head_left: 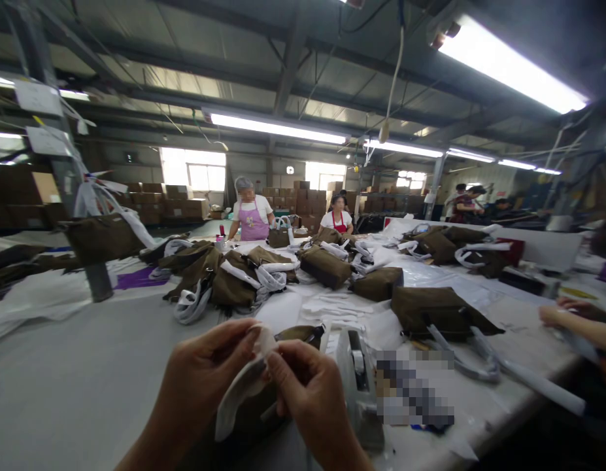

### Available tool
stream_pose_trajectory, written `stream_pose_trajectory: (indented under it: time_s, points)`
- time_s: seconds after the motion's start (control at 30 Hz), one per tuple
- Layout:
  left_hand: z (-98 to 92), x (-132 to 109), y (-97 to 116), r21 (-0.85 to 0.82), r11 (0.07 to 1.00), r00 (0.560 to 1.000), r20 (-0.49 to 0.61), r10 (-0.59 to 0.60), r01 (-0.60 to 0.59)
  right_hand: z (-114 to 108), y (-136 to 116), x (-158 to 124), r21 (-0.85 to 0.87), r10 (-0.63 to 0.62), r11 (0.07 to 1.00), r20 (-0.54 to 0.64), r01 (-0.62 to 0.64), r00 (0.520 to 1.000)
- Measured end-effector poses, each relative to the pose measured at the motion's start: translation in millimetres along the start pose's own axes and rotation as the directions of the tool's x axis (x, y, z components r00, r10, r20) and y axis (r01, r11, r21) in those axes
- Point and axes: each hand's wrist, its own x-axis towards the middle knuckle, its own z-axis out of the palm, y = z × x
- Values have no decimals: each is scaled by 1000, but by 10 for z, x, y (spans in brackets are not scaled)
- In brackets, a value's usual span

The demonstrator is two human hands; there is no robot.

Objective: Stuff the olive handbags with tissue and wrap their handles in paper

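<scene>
My left hand (pixel 212 366) and my right hand (pixel 307 379) are close together at the lower middle, fingers pinched on a white strip of thin wrapping (pixel 241 389). The strip's loose end hangs down below my left fingers. Under and behind my hands lies an olive-brown bag (pixel 303 333), partly hidden by them. Just right of my right hand stands a pale tape dispenser (pixel 359 379).
Several brown bags (pixel 327 265) with white-wrapped handles cover the table (pixel 87 373) ahead. Another bag (pixel 440 311) lies to the right. A co-worker's hands (pixel 560 314) are at the right edge. A metal post (pixel 97 281) rises at the left. People stand across the table.
</scene>
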Motion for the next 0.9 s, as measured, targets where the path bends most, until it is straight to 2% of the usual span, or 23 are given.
stream_pose_trajectory:
  time_s: [0.17, 0.27, 0.33, 0.47, 0.57, 0.67, 0.77, 0.9]
  points:
    - [1, -12, 76, 49, 993, 993, -27, 113, -111, -8, -47, 32, -53, 64, 997, 19, -62, 998]
    - [-2, -39, 101, 117, 973, 978, -29, 206, -201, -10, -56, 46, -41, 61, 997, 22, -60, 998]
    - [-15, -66, 104, 171, 937, 950, -11, 311, -304, -7, -52, 47, -4, 52, 999, 31, -52, 998]
    - [-60, -109, 105, 214, 840, 864, 45, 501, -498, 3, -40, 28, 62, 22, 998, 65, -26, 998]
    - [-100, -125, 115, 188, 838, 859, 90, 504, -512, 14, -22, 13, 48, -12, 999, 69, 8, 998]
    - [-128, -138, 112, 164, 879, 895, 85, 439, -447, 25, -2, 4, 42, 0, 999, 56, -2, 998]
    - [-130, -156, 82, 176, 893, 910, 67, 408, -414, 31, 6, -14, 81, 27, 996, 37, -30, 999]
    - [-101, -187, 55, 195, 850, 872, 112, 476, -489, 29, 8, -26, 134, 28, 990, 36, -33, 999]
